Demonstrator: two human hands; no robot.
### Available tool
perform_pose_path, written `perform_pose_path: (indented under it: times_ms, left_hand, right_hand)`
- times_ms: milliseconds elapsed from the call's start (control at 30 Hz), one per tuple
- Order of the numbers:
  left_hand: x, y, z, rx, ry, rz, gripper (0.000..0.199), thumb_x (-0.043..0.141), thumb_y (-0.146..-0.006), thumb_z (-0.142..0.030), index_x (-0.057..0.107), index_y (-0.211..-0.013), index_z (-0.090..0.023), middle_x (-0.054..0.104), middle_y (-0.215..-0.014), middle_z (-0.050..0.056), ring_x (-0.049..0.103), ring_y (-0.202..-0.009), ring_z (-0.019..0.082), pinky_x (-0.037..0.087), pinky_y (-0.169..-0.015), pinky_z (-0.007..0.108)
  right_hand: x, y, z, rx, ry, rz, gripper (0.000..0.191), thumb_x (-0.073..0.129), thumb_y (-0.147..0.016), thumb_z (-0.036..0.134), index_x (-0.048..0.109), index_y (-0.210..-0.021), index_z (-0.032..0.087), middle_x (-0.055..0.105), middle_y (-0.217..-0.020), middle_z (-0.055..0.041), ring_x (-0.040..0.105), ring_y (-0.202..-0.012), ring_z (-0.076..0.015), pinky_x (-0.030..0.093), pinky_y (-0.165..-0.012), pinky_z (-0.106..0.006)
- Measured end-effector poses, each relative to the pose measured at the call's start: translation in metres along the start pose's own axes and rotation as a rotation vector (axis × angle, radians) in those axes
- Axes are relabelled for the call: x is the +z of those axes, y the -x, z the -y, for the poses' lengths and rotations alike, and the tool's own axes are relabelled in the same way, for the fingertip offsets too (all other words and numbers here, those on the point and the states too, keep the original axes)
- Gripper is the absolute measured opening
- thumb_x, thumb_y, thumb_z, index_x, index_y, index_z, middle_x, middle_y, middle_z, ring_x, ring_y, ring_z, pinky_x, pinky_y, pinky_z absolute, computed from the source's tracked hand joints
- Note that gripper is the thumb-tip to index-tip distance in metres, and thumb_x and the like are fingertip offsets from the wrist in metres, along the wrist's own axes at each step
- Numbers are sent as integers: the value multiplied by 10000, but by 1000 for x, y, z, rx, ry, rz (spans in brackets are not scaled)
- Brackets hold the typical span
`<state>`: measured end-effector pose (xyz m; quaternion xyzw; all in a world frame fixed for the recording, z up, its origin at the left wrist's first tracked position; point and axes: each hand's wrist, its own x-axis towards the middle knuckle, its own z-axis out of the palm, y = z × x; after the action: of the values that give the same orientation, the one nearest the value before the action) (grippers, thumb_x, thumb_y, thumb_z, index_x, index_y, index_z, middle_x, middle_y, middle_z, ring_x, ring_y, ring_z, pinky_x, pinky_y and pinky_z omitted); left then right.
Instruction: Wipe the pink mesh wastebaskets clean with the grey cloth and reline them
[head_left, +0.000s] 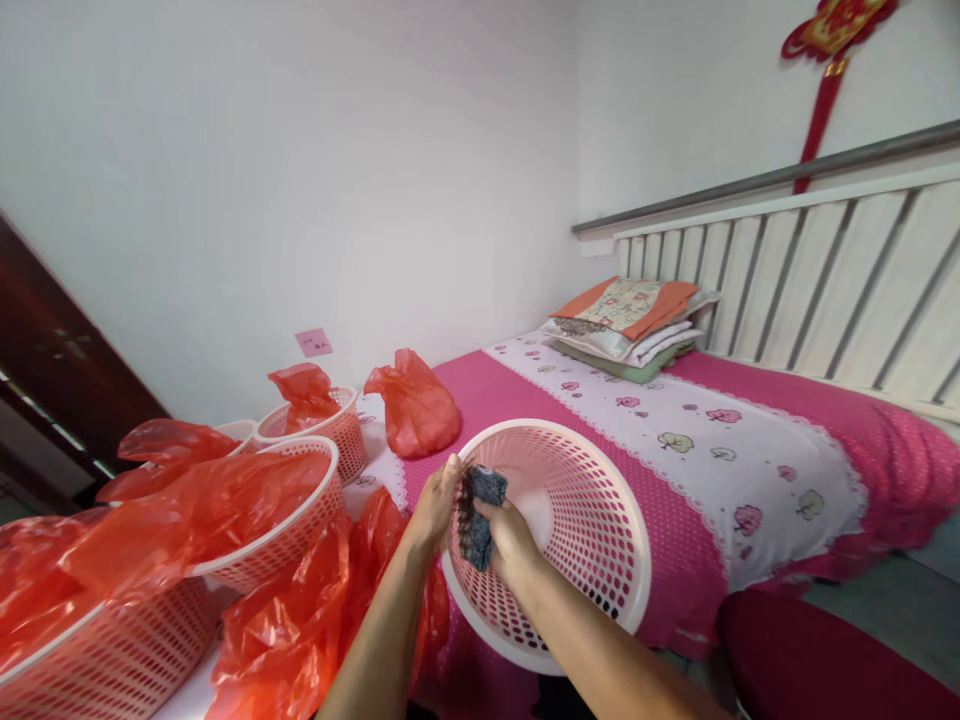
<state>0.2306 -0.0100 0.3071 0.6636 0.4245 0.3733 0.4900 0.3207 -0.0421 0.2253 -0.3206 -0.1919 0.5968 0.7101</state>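
A pale pink perforated plastic basket (636, 520) is tilted so that its inside faces me. My left hand (431, 510) grips its left rim, with the thumb over the edge and the other fingers mostly hidden. Inside the basket, my right hand (514, 540) is closed on a dark grey folded cloth (480, 515) at the left wall, just beside my left thumb. A brownish, rough-looking edge shows along the cloth's left side; I cannot make out whether it belongs to the cloth. A crumpled red plastic bag (300, 610) lies left of my left forearm.
Several pink baskets (322, 450) with red plastic bags stand at the left. Another red bag (420, 405) sits on the pink and white bedspread (600, 400). Folded bedding (630, 315) lies by the white headboard (810, 280). A dark red stool (825, 660) stands front right.
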Motion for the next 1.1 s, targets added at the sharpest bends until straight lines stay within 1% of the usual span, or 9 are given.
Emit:
perform_pose_path:
  times_ms: [200, 400, 500, 600, 700, 800, 867, 933, 1100]
  left_hand:
    - [2, 3, -6, 109, 110, 62, 785, 512, -851, -846, 771, -1015, -124, 804, -896, 99, 719, -918, 300, 540, -893, 413]
    - [0, 2, -1, -50, 299, 52, 705, 671, -760, -820, 735, -850, -124, 779, -760, 79, 718, -761, 255, 551, -743, 358]
    - [-1, 1, 2, -90, 359, 68, 706, 706, -743, -802, 733, -887, -112, 779, -757, 92, 724, -736, 251, 549, -718, 351]
    - [-4, 1, 2, -70, 309, 77, 728, 675, -788, -787, 752, -1020, -101, 812, -896, 129, 748, -857, 280, 570, -819, 394]
    - [-9, 4, -6, -12, 239, 96, 725, 653, -821, -766, 745, -1159, -131, 816, -1090, 147, 739, -1045, 324, 558, -956, 456]
    - [-13, 8, -15, 53, 165, 88, 705, 643, -834, -760, 754, -1170, -151, 805, -1177, 148, 702, -1164, 356, 503, -1073, 501]
    - [-14, 10, -19, 98, 125, 57, 682, 645, -837, -752, 769, -1118, -143, 803, -1187, 149, 683, -1200, 364, 462, -1128, 501]
    - [-15, 10, -20, 113, 111, 62, 665, 639, -851, -736, 769, -1106, -136, 803, -1185, 150, 690, -1181, 359, 468, -1125, 498]
    - [-17, 2, -10, 114, 74, 111, 624, 578, -918, -677, 754, -1171, -134, 800, -1193, 148, 701, -1166, 341, 528, -1048, 480]
  right_hand:
    - [23, 38, 27, 40, 0, -12, 378, 851, -580, 322, 693, -905, 211, 741, -709, -25, 745, -820, -298, 575, -730, -381]
    - [25, 68, 34, -66, 108, 16, 436, 852, -652, 331, 755, -1055, 199, 792, -879, -28, 722, -930, -277, 553, -845, -372]
    - [25, 84, 42, -72, 176, 69, 400, 882, -656, 366, 784, -1007, 202, 783, -870, -16, 695, -906, -251, 537, -841, -348]
    - [23, 98, 55, -97, 267, 242, 250, 844, -746, 389, 795, -902, 199, 734, -774, 0, 639, -794, -203, 506, -736, -300]
    - [15, 108, 74, -27, 399, 512, 193, 762, -837, 380, 790, -801, 192, 671, -682, 0, 570, -653, -158, 438, -612, -271]
    - [0, 113, 97, 112, 627, 769, 156, 743, -822, 318, 814, -813, 180, 696, -706, -21, 610, -673, -157, 457, -664, -274]
    - [-11, 114, 112, 211, 685, 826, 152, 740, -794, 293, 822, -837, 173, 715, -737, -27, 625, -693, -160, 476, -700, -280]
    - [-24, 111, 123, 251, 651, 758, 133, 765, -745, 288, 805, -798, 173, 715, -725, -13, 610, -668, -153, 482, -690, -276]
    - [-53, 96, 137, 100, 615, 401, 222, 754, -679, 226, 800, -895, 203, 779, -830, -9, 705, -840, -208, 534, -801, -301]
